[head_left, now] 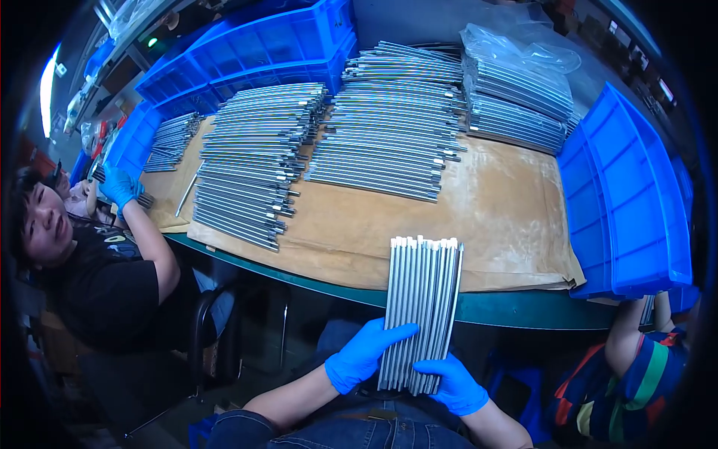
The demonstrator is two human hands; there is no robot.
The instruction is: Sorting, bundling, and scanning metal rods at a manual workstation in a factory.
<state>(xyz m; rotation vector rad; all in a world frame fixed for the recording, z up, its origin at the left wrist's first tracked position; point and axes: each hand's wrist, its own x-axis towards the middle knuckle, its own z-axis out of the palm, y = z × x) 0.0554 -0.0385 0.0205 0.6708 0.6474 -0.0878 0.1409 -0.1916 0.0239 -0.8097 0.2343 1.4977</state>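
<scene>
Rods: a flat fan of long metal rods (pixel 420 310) is held low in the centre of the frame, its upper ends reaching over the near table edge and its lower ends down between both hands.
Left hand: the left hand (pixel 364 354), in a blue glove, is closed on the left side of the fan, thumb laid across the front of the rods.
Right hand: the right hand (pixel 454 385), also blue-gloved, is cupped under the lower right end of the fan and grips it there.
Table: a green-edged table (pixel 523 308) is covered by a sheet of brown paper (pixel 493 217) across the middle of the frame.
Stacks: three layered stacks of rods (pixel 389 127) are laid on the paper in the upper centre; a smaller stack (pixel 170 141) lies at the upper left.
Package: a clear crumpled plastic bag (pixel 520 49) is seen on top of the stack at the upper right.
Bins: blue plastic bins are placed at the upper left (pixel 254 49) and along the right edge (pixel 632 202).
Others: a co-worker's gloved hand (pixel 120 185) rests on rods at the left edge; a second person's arm (pixel 628 337) in a striped sleeve is seen at the lower right.
Labels: none can be made out.
</scene>
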